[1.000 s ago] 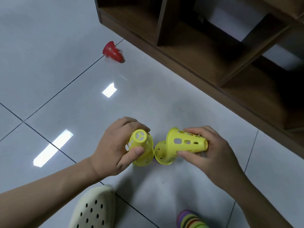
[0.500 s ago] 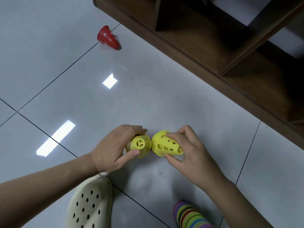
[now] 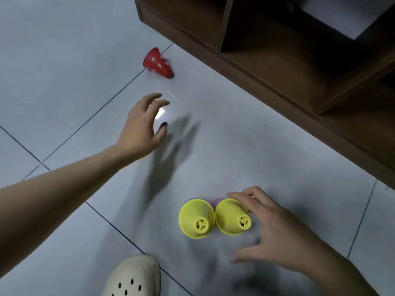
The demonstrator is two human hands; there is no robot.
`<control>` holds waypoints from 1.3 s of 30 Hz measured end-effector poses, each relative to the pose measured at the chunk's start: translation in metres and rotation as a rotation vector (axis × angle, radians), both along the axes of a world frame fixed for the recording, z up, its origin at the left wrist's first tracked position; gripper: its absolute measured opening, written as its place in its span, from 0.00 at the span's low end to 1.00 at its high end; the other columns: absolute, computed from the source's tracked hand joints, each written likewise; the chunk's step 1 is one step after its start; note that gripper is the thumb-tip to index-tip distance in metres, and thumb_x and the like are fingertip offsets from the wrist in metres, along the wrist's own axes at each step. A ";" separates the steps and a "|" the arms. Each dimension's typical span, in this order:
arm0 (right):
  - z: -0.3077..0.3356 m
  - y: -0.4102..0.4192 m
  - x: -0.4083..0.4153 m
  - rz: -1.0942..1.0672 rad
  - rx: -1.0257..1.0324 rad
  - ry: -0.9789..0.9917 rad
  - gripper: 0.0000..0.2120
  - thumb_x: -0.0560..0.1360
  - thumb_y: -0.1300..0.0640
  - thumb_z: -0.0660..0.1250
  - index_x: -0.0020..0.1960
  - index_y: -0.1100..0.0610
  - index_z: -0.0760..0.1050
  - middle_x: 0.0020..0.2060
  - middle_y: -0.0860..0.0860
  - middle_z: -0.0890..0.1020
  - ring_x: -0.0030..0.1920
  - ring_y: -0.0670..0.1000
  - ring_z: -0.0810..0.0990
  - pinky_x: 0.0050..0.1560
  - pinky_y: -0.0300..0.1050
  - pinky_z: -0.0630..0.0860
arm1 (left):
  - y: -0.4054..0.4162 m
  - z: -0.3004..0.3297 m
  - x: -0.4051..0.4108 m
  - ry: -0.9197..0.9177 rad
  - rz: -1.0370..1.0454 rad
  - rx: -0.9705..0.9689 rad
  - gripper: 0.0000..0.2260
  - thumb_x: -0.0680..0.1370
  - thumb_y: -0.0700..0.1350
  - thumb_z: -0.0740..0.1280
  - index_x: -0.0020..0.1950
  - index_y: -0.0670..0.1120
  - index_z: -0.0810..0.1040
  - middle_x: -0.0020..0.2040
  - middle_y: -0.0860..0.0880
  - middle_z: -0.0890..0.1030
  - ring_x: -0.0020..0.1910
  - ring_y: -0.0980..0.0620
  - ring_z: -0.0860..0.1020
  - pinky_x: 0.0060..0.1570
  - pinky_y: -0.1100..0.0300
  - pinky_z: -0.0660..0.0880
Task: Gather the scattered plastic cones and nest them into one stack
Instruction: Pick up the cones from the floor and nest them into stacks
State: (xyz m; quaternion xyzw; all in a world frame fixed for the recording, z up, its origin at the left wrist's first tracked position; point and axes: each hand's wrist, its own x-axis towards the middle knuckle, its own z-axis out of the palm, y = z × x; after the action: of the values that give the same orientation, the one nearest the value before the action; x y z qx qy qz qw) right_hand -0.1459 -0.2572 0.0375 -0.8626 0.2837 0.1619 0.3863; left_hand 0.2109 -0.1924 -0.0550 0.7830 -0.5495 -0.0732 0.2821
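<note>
Down on the grey tiled floor (image 3: 64, 60), two yellow cones stand upright side by side, narrow tops up and rims touching — the left yellow cone (image 3: 196, 218) stands free, the right yellow cone (image 3: 233, 216) sits just under my right hand (image 3: 275, 236). That hand hovers over it with fingers spread and loosely bent, the fingertips at the cone's far rim; whether they touch it I cannot tell, but they grasp nothing. A bit of purple (image 3: 215, 202) peeks out behind the two cones, too hidden to make out. My left hand (image 3: 143, 124) reaches out over the tiles, fingers relaxed and slightly curved, empty. Beyond it lies the red cone (image 3: 158, 63), tipped on its side across a tile seam — well apart from the yellow pair and near the dark wooden shelf unit (image 3: 277, 50). At the bottom edge shows my cream clog (image 3: 134, 276).
</note>
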 end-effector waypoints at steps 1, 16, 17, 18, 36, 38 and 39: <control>0.005 -0.008 0.001 -0.017 0.048 -0.011 0.50 0.50 0.23 0.74 0.69 0.31 0.62 0.65 0.34 0.64 0.62 0.37 0.71 0.56 0.36 0.73 | -0.013 -0.002 0.015 0.049 0.077 0.013 0.24 0.76 0.44 0.66 0.72 0.46 0.69 0.74 0.43 0.66 0.72 0.43 0.67 0.70 0.49 0.66; -0.013 -0.068 0.050 -0.254 0.068 -0.276 0.36 0.61 0.19 0.64 0.61 0.38 0.74 0.59 0.41 0.75 0.57 0.47 0.76 0.53 0.34 0.72 | -0.150 0.012 0.137 -0.473 -0.049 0.614 0.35 0.73 0.37 0.67 0.79 0.49 0.61 0.78 0.45 0.61 0.76 0.42 0.61 0.70 0.47 0.65; -0.014 -0.068 0.048 -0.268 0.075 -0.278 0.35 0.61 0.19 0.63 0.61 0.38 0.74 0.59 0.42 0.75 0.57 0.47 0.76 0.52 0.35 0.72 | -0.152 0.008 0.138 -0.520 -0.054 0.597 0.33 0.72 0.37 0.68 0.77 0.48 0.65 0.75 0.44 0.65 0.74 0.42 0.63 0.69 0.48 0.66; -0.013 -0.068 0.046 -0.282 0.080 -0.278 0.34 0.62 0.19 0.63 0.60 0.38 0.74 0.59 0.42 0.76 0.57 0.48 0.77 0.52 0.36 0.73 | -0.153 0.006 0.139 -0.567 -0.051 0.586 0.30 0.72 0.38 0.68 0.74 0.47 0.69 0.72 0.44 0.68 0.71 0.42 0.66 0.67 0.49 0.67; -0.007 -0.036 -0.011 -0.360 0.053 -0.296 0.28 0.68 0.23 0.63 0.60 0.39 0.74 0.54 0.42 0.81 0.51 0.47 0.81 0.48 0.37 0.73 | -0.097 0.000 0.135 -0.215 0.202 0.568 0.22 0.75 0.41 0.69 0.67 0.44 0.67 0.55 0.38 0.78 0.48 0.37 0.76 0.44 0.49 0.72; -0.005 -0.030 -0.012 -0.365 0.059 -0.312 0.28 0.68 0.24 0.63 0.60 0.40 0.75 0.53 0.43 0.81 0.50 0.47 0.81 0.48 0.37 0.73 | -0.086 -0.003 0.133 0.014 0.291 0.514 0.24 0.76 0.45 0.70 0.69 0.45 0.67 0.55 0.39 0.77 0.46 0.40 0.74 0.42 0.51 0.71; -0.005 -0.027 -0.012 -0.369 0.063 -0.319 0.28 0.68 0.24 0.63 0.59 0.40 0.75 0.53 0.43 0.81 0.50 0.48 0.81 0.48 0.37 0.73 | -0.080 -0.003 0.130 0.102 0.313 0.482 0.25 0.75 0.47 0.72 0.70 0.45 0.68 0.56 0.40 0.78 0.46 0.42 0.74 0.43 0.53 0.71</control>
State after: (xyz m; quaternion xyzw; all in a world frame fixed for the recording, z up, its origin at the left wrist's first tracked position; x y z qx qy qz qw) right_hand -0.1583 -0.2842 0.0329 -0.7982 0.3668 -0.0410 0.4761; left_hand 0.3411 -0.2722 -0.0582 0.8979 -0.3741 -0.1964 0.1232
